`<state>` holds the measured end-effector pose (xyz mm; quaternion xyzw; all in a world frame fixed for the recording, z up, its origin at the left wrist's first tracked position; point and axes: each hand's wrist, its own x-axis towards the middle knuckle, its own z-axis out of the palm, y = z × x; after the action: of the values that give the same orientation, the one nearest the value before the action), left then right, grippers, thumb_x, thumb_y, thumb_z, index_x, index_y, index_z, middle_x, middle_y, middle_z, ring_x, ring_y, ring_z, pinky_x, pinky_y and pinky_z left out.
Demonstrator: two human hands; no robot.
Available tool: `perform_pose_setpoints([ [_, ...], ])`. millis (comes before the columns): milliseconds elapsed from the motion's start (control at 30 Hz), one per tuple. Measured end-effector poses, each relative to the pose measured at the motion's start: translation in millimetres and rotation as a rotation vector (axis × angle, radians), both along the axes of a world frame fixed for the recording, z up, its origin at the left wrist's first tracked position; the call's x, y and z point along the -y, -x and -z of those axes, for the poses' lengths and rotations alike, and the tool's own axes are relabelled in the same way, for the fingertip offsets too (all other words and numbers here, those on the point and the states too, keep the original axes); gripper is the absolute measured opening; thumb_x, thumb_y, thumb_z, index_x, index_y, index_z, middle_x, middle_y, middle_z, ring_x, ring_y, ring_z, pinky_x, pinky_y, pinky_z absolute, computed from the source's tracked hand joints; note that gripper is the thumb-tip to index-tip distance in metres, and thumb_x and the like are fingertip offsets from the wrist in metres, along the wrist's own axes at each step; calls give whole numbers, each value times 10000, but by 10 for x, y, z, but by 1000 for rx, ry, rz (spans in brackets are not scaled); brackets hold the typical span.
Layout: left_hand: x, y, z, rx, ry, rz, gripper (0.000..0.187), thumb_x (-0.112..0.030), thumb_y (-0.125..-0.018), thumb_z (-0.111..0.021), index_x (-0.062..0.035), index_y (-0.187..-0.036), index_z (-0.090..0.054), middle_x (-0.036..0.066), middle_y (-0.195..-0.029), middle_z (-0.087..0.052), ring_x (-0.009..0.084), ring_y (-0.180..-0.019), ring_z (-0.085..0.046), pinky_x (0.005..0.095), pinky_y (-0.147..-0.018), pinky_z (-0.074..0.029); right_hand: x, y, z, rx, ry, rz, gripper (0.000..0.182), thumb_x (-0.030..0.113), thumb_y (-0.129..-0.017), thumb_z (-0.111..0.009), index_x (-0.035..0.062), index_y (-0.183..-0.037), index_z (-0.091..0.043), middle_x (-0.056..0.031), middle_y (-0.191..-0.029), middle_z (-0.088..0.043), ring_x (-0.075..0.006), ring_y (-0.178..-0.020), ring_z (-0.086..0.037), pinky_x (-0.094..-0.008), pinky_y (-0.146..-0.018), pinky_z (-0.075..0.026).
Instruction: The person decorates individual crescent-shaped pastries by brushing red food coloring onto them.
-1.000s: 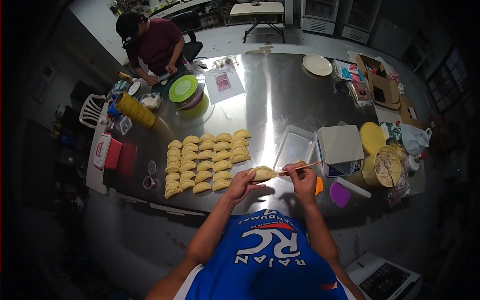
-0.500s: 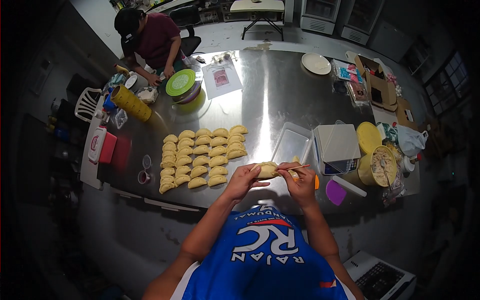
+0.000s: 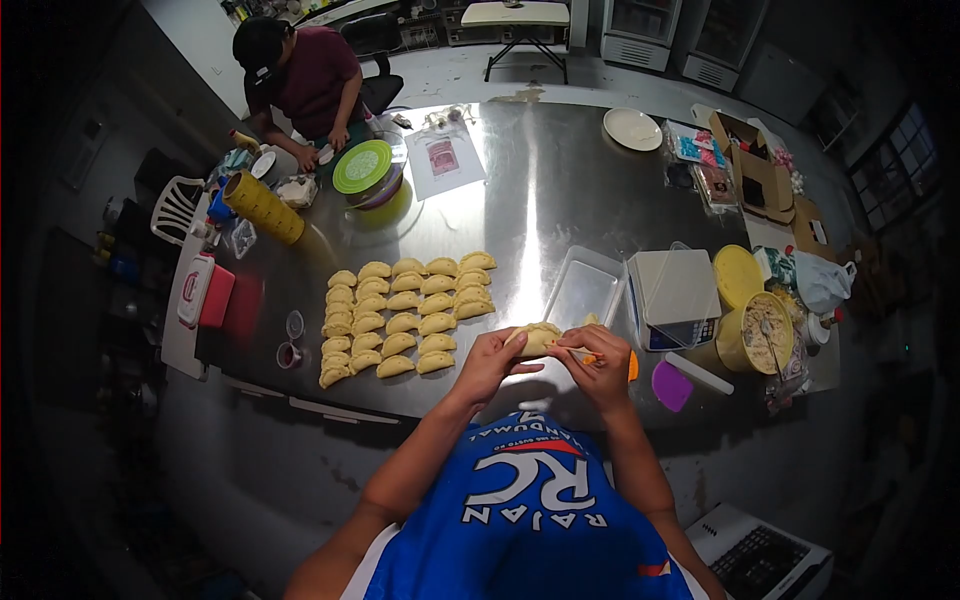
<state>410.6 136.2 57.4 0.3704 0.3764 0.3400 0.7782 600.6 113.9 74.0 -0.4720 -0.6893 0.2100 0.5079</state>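
A half-moon dough pastry (image 3: 537, 339) is held above the front edge of the steel table, with my left hand (image 3: 489, 366) closed on its left side. My right hand (image 3: 597, 368) pinches a thin wooden stick (image 3: 572, 349) at the pastry's right end. Several filled, crimped pastries (image 3: 403, 322) lie in columns to the left of my hands. Just beyond my hands is a clear plastic tray (image 3: 587, 287).
The steel table (image 3: 570, 190) carries a scale (image 3: 690, 333), a tub of filling (image 3: 757, 335), a purple scraper (image 3: 672, 386), a green-lidded bowl (image 3: 362, 167), a red box (image 3: 207, 290) and a white plate (image 3: 632, 129). Another person (image 3: 305, 85) works at the far left.
The stick in my right hand has tilted, its rear end now lower. My left hand and the pastry have barely moved.
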Motion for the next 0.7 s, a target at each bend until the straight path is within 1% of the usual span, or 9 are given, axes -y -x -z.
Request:
perform_pose_setpoints([
  [133, 11, -22, 4, 6, -19, -13, 398, -226, -1020, -444, 95, -1245, -512, 157, -1173, -620, 191, -1031, -642, 308, -873, -570, -5, 14, 9, -62, -21, -7, 98, 85, -758, -769, 29, -803, -703, -93, -790, -704, -235, -753, -681, -328, -692, -506],
  [267, 5, -34, 41, -4, -23, -26, 396, -221, -1020, -442, 97, -1244, -511, 163, -1166, -620, 198, -1028, -644, 312, -869, -573, 33, -9, 15, -61, 3, -15, 91, 67, -755, -765, 34, -825, -717, -97, -803, -708, -236, -742, -678, -329, -703, -496],
  [367, 7, -62, 36, -25, -19, -43, 398, -225, -1022, -438, 99, -1240, -513, 172, -1154, -623, 206, -1018, -648, 317, -862, -577, 83, -93, -109, -39, -24, 42, 104, 47, -747, -766, 31, -843, -728, -102, -811, -711, -229, -729, -669, -325, -709, -478],
  [433, 14, -72, 60, -12, -13, -60, 404, -232, -1023, -435, 100, -1239, -514, 176, -1147, -624, 210, -1010, -650, 319, -861, -578, 110, -131, -161, -213, -53, 134, 104, 39, -738, -773, 29, -831, -729, -98, -801, -710, -216, -727, -659, -320, -710, -462],
  [467, 12, -80, 71, 1, -11, -73, 409, -239, -1024, -432, 101, -1237, -514, 180, -1140, -626, 214, -1002, -653, 322, -860, -579, 109, -135, -125, -253, -81, 135, 101, 40, -736, -778, 25, -823, -727, -92, -790, -709, -209, -729, -656, -318, -705, -461],
  [600, 7, -106, 87, 10, 25, -76, 415, -249, -1026, -428, 99, -1235, -516, 179, -1133, -629, 216, -990, -657, 321, -856, -578, 121, -46, -88, -184, -57, 55, 101, 47, -740, -771, 29, -825, -719, -85, -789, -707, -211, -725, -657, -316, -705, -461],
  [667, 1, -119, 89, 39, 15, -64, 414, -251, -1026, -428, 97, -1233, -518, 178, -1131, -631, 213, -987, -658, 317, -851, -575, 122, 10, -62, -73, -47, -3, 105, 51, -745, -760, 34, -834, -706, -80, -796, -706, -216, -729, -658, -318, -703, -460],
  [700, 8, -127, 70, 39, 16, -67, 414, -251, -1026, -428, 97, -1233, -518, 178, -1131, -631, 213, -987, -658, 317, -851, -575, 118, 29, -66, -73, -46, -6, 105, 51, -745, -760, 34, -834, -706, -80, -796, -706, -216, -729, -658, -318, -703, -460],
])
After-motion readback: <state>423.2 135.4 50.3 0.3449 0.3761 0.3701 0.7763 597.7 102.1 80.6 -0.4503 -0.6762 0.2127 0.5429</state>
